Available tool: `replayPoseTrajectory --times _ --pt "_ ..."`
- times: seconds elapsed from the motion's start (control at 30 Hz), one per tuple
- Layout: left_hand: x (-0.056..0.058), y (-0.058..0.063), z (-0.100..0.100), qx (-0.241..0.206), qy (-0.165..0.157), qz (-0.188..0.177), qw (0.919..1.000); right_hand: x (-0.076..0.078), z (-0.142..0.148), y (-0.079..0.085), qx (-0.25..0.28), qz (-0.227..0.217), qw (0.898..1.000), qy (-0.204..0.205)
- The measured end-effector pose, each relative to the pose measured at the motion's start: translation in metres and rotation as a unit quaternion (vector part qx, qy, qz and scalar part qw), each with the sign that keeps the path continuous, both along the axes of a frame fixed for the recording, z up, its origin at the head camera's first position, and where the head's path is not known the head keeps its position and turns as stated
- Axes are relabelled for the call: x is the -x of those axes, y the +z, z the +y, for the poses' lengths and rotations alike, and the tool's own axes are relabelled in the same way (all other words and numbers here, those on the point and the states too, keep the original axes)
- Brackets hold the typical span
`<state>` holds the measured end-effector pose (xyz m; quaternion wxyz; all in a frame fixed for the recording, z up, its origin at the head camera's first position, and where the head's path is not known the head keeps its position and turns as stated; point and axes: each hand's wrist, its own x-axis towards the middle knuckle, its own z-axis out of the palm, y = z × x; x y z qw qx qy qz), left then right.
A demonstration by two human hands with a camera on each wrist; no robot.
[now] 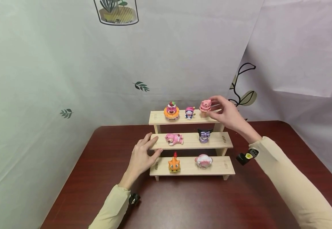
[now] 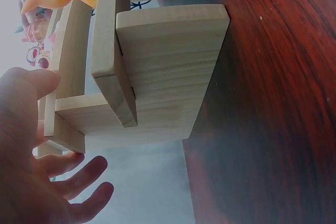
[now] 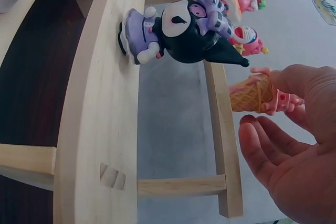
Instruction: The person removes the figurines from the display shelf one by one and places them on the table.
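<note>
A three-step wooden display stand (image 1: 191,170) bears several small toy figurines. My right hand (image 1: 226,114) pinches a pink ice-cream-cone figurine (image 1: 205,106) at the right of the top step. In the right wrist view, the thumb lies against the waffle cone (image 3: 252,93), whose base is at the shelf's edge. My left hand (image 1: 141,154) holds the left end of the middle step, thumb at its front edge; its other fingers (image 2: 86,174) spread past the end. Beside the cone stands a blue-and-pink figurine (image 1: 189,113), then a pink bear in an orange ring (image 1: 171,111).
On the middle step, a pink lying bear (image 1: 174,139) and a black-and-purple figurine (image 1: 204,135) sit apart. Below them are an orange figurine (image 1: 174,164) and a pink-and-white round one (image 1: 204,161). The stand is on a dark red table (image 1: 183,203) before a pale curtain (image 1: 68,63).
</note>
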<state>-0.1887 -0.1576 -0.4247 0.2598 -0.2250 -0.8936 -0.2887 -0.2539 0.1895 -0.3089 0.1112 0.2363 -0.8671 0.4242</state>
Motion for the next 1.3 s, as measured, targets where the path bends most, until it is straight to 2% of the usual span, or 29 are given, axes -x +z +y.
replayPoseTrajectory --times 0.6,1.3 --pt "-0.002 -0.001 0.000 -0.005 0.000 0.004 1.0000 0.006 -0.004 -0.005 0.018 -0.022 1.000 0.012" --pt "0.000 0.000 -0.001 -0.003 -0.002 0.012 0.9999 -0.011 -0.005 0.003 0.015 -0.012 1.000 -0.009"
